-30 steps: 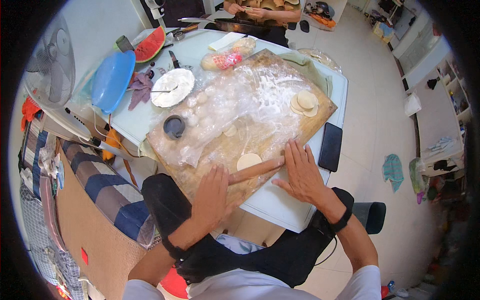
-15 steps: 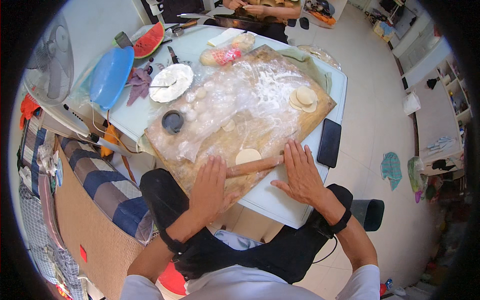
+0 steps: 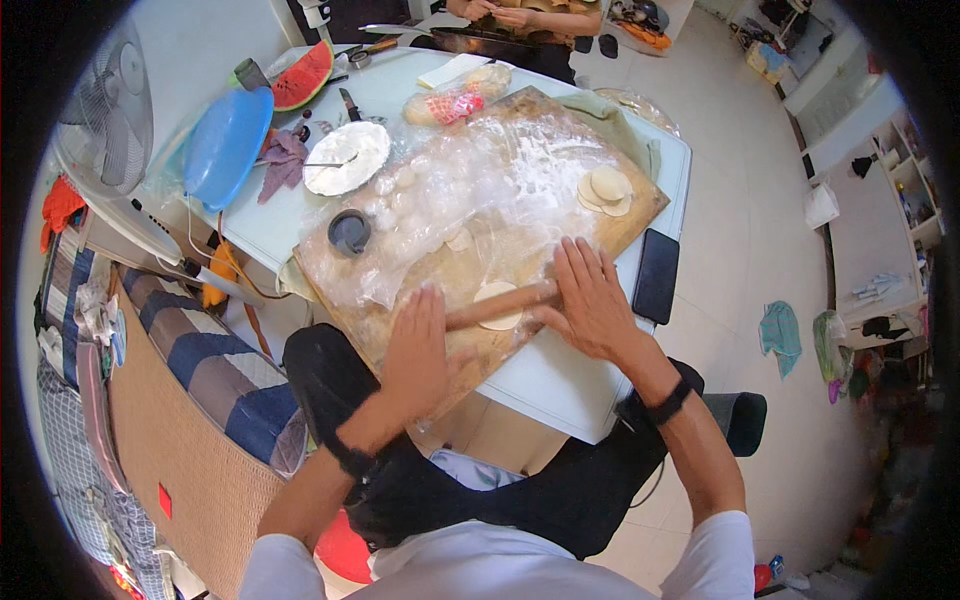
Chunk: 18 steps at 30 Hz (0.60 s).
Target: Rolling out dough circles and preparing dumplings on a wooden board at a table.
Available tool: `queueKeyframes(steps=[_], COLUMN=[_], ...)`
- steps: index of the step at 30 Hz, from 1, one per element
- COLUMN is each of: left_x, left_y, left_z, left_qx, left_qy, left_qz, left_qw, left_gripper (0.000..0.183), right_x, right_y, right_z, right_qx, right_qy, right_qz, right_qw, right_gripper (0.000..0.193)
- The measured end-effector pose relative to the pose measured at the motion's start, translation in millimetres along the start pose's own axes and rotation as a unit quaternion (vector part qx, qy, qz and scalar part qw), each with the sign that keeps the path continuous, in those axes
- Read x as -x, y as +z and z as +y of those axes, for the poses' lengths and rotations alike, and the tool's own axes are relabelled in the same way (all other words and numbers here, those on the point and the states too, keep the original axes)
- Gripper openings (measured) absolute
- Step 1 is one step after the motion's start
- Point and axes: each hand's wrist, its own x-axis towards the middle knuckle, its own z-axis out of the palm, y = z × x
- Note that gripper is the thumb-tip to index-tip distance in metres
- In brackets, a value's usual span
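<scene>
A wooden rolling pin [image 3: 500, 305] lies across a round dough wrapper [image 3: 497, 318] near the front edge of the floured wooden board [image 3: 470, 375]. My left hand [image 3: 420, 345] presses flat on the pin's left end with fingers stretched out. On its right end rests my right hand [image 3: 592, 300], fingers long and the thumb spread. Both palms hide the pin's ends. Beyond the pin, clear plastic film [image 3: 440, 190] covers pale dough pieces. Rolled wrappers [image 3: 607, 188] are stacked at the board's right corner.
A dark cup [image 3: 349, 233] stands on the film at left. Past it are a plate of flour [image 3: 346, 158], a blue basin [image 3: 228, 148] and a watermelon piece [image 3: 303, 77]. A black phone [image 3: 656, 276] lies right of the board. Another person's hands [image 3: 512, 16] show across the table.
Both hands and the rolling pin have moved forward, away from me, my right hand more than my left. The pin now crosses the middle of the wrapper instead of its near edge.
</scene>
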Motion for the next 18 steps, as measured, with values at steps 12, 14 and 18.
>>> queueKeyframes(steps=[12, 14, 18], left_x=[14, 4, -11], left_y=[1, 1, -10], left_z=[3, 5, 0], left_qx=[0.000, 0.035, 0.071], left_qy=[0.087, 0.076, 0.055], left_qz=[0.080, 0.064, 0.060], left_qw=[0.993, 0.994, 0.994], left_gripper=[0.061, 0.058, 0.046], right_x=[45, 47, 42], right_y=[-15, -10, -5], right_z=[-23, -21, -25], right_qx=[-0.059, -0.063, -0.061], right_qy=[0.058, 0.059, 0.049], right_qz=[-0.087, -0.078, 0.017], right_qw=[0.993, 0.993, 0.997], right_gripper=[0.093, 0.093, 0.091])
